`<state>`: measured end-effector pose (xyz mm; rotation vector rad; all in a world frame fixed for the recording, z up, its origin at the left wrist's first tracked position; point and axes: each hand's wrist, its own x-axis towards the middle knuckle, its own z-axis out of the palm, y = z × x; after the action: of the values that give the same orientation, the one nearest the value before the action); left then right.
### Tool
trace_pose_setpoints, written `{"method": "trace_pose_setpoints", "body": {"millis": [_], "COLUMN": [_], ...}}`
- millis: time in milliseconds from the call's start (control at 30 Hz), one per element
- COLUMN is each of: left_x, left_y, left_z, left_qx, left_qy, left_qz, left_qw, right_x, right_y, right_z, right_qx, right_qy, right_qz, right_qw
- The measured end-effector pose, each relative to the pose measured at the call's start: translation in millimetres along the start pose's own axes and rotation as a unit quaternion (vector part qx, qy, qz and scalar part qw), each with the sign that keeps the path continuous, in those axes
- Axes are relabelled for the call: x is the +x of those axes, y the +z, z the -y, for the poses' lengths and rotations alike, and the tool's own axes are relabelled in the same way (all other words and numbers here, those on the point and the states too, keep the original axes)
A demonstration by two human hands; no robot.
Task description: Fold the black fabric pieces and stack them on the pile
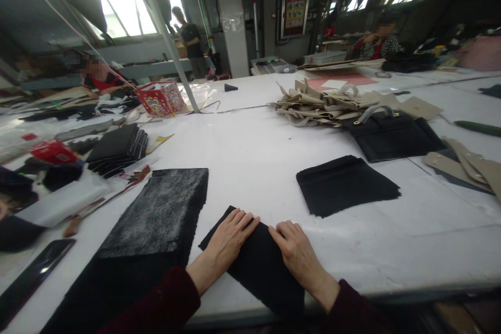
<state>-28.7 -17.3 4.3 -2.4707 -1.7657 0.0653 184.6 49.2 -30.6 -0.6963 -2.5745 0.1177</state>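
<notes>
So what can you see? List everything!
Worktable: 1, white, across the middle
Fabric piece: 1, black, front middle
Layered fabric stack: 1, black and grey, front left
Flat fabric stack: 1, black, right of centre
Handbag: 1, black, grey handle, right
Heaped pieces: too many to count, beige, behind handbag
Panel stack: 1, dark grey, left
Patterned box: 1, red, back left
Pole: 1, grey, beside the box
Phone-like slab: 1, black, left edge
Long object: 1, green, right edge
Framed poster: 1, mostly red, back wall
Other people: at least 3, mixed clothes, background
Sleeves: 2, maroon, bottom
Left hand: 1, bare, on fabric piece
Right hand: 1, bare, at fabric's edge
</notes>
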Motion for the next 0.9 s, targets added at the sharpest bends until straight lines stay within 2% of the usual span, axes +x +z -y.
{"method": "trace_pose_setpoints", "body": {"millis": [300,433,700,900], "left_x": [6,9,18,20], "left_y": [-4.6,-3.5,-8.3,-3.8], "left_z": [-12,-14,-28,-32], "left_qx": [0.003,-0.004,0.024,0.005], "left_qy": [0.009,0.036,0.053,0.064], "left_qz": [0.024,0.022,0.059,0.039], "left_qw": [1.000,0.999,0.997,0.997], "right_x": [-15,-21,-30,-38], "right_y": [-7,-11,-19,-26], "right_z": [-9,-13,-19,-19], "right_qx": [0.008,0.009,-0.034,-0.045], "right_qy": [-0.002,-0.001,-0.015,-0.003], "right_qz": [0.008,0.014,0.017,0.029], "right_qw": [1.000,1.000,0.999,0.999]}}
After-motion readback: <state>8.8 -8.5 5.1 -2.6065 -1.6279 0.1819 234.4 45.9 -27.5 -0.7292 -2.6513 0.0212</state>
